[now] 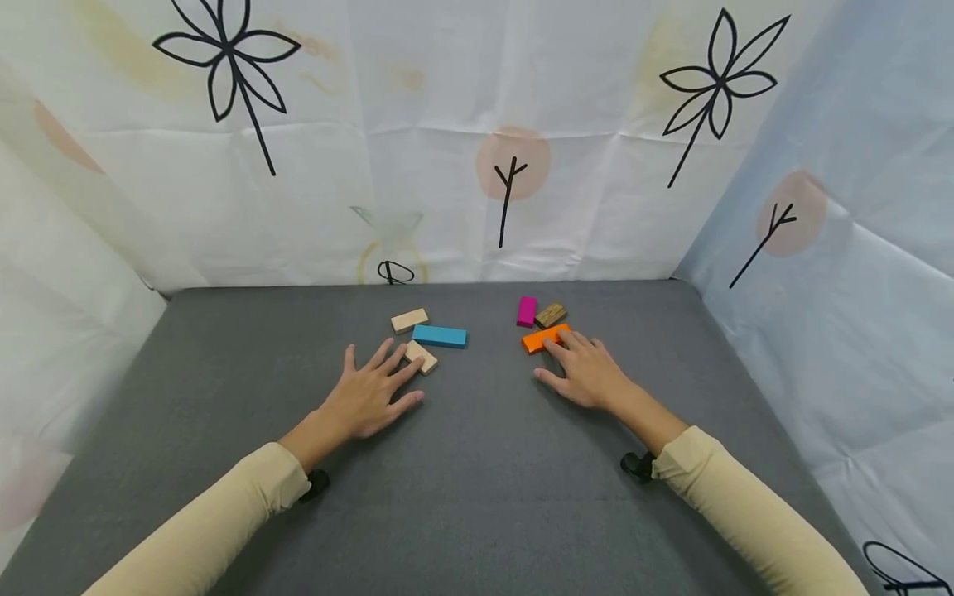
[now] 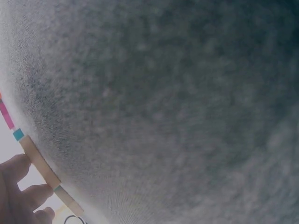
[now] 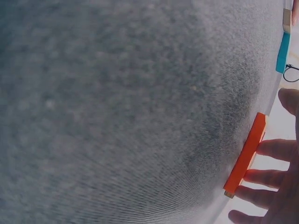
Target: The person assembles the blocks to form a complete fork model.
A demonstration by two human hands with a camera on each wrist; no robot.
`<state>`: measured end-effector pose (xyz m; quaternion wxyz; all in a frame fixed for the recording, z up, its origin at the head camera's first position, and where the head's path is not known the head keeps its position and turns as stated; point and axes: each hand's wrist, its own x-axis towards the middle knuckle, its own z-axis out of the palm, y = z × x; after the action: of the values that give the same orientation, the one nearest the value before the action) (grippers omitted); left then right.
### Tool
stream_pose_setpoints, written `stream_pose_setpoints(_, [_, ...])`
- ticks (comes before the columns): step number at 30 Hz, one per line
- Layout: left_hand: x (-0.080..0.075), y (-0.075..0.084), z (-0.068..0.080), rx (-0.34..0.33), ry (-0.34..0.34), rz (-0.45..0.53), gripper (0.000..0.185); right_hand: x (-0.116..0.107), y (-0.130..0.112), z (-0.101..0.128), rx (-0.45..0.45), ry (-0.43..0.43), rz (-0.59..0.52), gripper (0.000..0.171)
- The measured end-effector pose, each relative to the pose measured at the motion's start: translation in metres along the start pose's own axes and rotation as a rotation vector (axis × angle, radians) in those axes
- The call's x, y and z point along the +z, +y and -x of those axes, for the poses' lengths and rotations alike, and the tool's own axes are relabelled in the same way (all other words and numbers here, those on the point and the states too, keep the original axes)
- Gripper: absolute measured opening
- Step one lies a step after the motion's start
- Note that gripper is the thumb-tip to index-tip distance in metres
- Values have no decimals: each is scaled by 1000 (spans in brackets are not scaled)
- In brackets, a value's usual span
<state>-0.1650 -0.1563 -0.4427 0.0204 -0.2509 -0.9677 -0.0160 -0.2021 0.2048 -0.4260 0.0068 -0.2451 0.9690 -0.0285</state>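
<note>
My left hand lies flat on the grey table, fingers spread, its fingertips touching a light wood block. Just beyond lie a blue block and a second light wood block. My right hand also lies flat, its fingertips resting on the near end of an orange block. Behind that are a magenta block and a dark wood block. In the left wrist view, fingers touch the light block. In the right wrist view, straight fingers meet the orange block.
White sheets printed with black flowers and pink dots wall the table at the back, left and right. A black clip sits at the foot of the back sheet. Bare grey cloth stretches in front of and between my hands.
</note>
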Motion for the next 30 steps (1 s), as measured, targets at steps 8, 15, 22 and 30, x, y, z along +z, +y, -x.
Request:
stream_pose_setpoints(8, [0, 1, -1, 19, -25, 32, 62, -3, 1, 2, -102, 11, -77, 59])
stream_pose_setpoints(15, [0, 6, -3, 47, -22, 73, 59, -2, 0, 2, -203, 79, -166, 44])
stream_pose_setpoints(22, [-2, 9, -7, 99, 8, 94, 55, -1, -2, 3, -255, 97, -199, 32])
stream_pose_setpoints(30, [0, 10, -12, 141, 24, 104, 50, 0, -4, 3, -307, 69, -276, 24])
